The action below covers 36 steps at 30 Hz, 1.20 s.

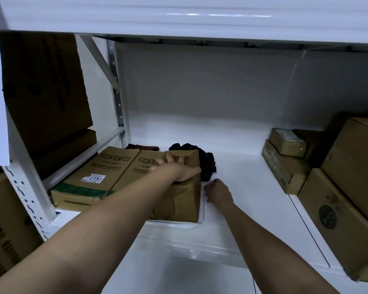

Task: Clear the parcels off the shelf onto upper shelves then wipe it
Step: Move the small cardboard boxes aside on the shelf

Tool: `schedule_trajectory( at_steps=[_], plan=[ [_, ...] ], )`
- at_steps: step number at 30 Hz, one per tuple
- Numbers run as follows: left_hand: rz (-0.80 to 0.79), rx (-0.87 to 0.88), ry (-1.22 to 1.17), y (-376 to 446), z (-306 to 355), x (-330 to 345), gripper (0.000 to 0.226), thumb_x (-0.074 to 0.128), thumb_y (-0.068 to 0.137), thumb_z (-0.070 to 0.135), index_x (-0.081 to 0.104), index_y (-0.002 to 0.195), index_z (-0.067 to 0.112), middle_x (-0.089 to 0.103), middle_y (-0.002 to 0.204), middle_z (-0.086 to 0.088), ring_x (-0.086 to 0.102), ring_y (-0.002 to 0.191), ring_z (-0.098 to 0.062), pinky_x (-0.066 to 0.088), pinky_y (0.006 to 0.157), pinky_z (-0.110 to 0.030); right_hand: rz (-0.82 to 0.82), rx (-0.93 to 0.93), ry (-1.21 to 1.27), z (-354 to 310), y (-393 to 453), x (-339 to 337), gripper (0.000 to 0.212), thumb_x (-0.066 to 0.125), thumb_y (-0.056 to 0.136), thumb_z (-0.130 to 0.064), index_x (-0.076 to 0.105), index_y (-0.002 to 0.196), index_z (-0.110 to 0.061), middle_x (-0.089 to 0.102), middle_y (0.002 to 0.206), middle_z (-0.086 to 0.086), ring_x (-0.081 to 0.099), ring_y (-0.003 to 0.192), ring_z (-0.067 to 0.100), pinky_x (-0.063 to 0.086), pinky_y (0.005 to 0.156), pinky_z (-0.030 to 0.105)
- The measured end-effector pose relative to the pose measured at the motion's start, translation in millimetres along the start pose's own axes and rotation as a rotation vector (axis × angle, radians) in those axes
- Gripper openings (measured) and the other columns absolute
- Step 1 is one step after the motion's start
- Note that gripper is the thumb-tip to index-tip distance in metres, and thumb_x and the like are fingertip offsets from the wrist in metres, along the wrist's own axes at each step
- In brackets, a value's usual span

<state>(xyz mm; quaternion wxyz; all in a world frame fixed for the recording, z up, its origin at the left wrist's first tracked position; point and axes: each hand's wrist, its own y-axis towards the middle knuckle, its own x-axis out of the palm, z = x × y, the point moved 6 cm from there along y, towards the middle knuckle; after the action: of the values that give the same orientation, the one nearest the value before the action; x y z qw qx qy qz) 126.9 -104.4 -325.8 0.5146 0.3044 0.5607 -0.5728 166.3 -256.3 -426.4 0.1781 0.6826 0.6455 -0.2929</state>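
Cardboard parcel (179, 200) at frame centre was pressed by the left hand (179, 168), fingers spread; right hand (218, 193) curled beside it on the white shelf (253, 187), grip indiscernible.

Both arms bare, reaching forward and up from the lower edge of view. Left arm crosses toward centre, nearly straight; left hand (180, 167) lies palm-down, fingers spread and extended, thumb pointing right. Right arm runs in from lower right, slightly bent at the wrist; right hand (218, 190) sits lower and just beside the left, fingers curled under, knuckles up.
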Motion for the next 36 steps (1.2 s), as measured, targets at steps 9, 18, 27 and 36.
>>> schedule_trajectory(
  at_steps=[9,18,27,36],
  plan=[
    [0.150,0.190,-0.017,3.6,1.2,-17.9,0.069,0.017,0.094,0.065,0.005,0.153,0.031,-0.002,0.161,0.000,-0.005,0.147,-0.025,-0.001,0.117,-0.050,0.022,-0.201,0.367,-75.6,-26.3,-23.6,0.042,0.041,0.099,-0.041,0.048,0.133,-0.017,0.056,0.126,0.003,0.053,0.114,0.020,0.043,0.099,0.036],
    [0.093,0.262,-0.003,5.7,-8.7,-9.0,0.059,0.017,0.098,0.055,0.011,0.153,0.033,0.003,0.161,0.000,0.000,0.147,-0.029,0.006,0.116,-0.052,-0.185,-0.062,0.477,-83.9,-48.9,-14.9,0.041,0.031,0.102,-0.044,0.047,0.133,-0.023,0.056,0.124,0.002,0.055,0.105,0.015,0.046,0.087,0.028],
    [0.109,0.361,-0.012,-0.4,-17.5,-9.0,0.066,0.021,0.095,0.061,0.011,0.153,0.031,0.001,0.161,0.001,-0.004,0.147,-0.026,0.003,0.115,-0.052,-0.057,0.224,0.584,-31.4,-61.1,4.6,0.066,0.028,0.099,-0.055,0.026,0.150,-0.013,0.033,0.151,0.012,0.035,0.136,0.030,0.031,0.110,0.040],
    [0.085,0.445,-0.016,4.1,-26.0,-3.2,0.068,0.021,0.095,0.063,0.011,0.153,0.030,0.002,0.161,0.004,-0.003,0.147,-0.024,0.009,0.117,-0.052,-0.180,0.174,0.684,-36.3,-74.7,21.0,0.055,0.021,0.099,-0.056,0.062,0.096,-0.020,0.066,0.079,0.000,0.061,0.073,0.011,0.048,0.052,0.019]
  ],
)
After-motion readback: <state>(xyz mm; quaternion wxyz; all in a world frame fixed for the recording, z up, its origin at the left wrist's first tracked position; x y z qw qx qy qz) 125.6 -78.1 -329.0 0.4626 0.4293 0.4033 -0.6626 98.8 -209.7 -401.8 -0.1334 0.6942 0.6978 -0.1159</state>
